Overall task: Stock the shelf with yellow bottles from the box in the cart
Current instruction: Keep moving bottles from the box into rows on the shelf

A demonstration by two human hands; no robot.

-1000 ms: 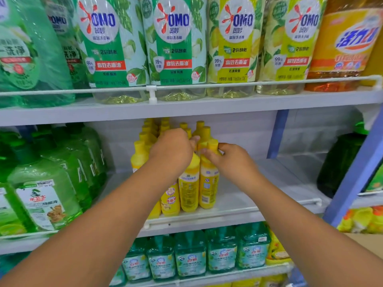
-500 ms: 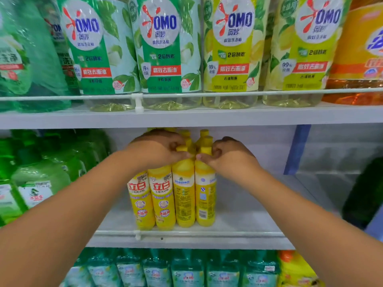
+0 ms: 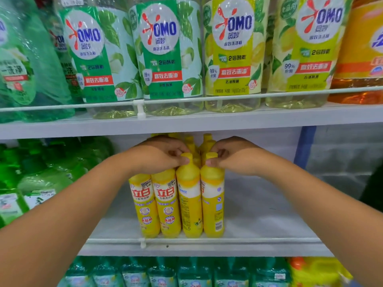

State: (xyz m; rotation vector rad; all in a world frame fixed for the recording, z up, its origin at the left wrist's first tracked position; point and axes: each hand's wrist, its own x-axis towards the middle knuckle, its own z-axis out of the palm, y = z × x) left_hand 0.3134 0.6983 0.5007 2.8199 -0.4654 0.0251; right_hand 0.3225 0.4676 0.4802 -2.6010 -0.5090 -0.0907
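A person's left hand and right hand gripped the necks of two yellow bottles at the near edge of a supermarket shelf, fingers curled around the caps; the left hand held the third bottle in a front row of four, the right hand the fourth bottle beside it. Compared with half a second earlier, the hands sat slightly farther apart, so both caps showed between them, and the view had closed in on the shelf; the two held bottles stood upright, touching each other, their back labels facing out. To their left, two more yellow bottles stood in the same row with red-lettered front labels showing, and further yellow caps rose behind the row. The box and cart were out of view. The white shelf lay bare to the right of the bottles, with a thin white guard rail along its near edge. Green detergent bottles filled the shelf's left end. On the shelf above, large OMO bottles in green and yellow labels stood behind a rail, with an orange bottle at far right. Teal bottles lined the shelf below, against a white back wall with a blue upright
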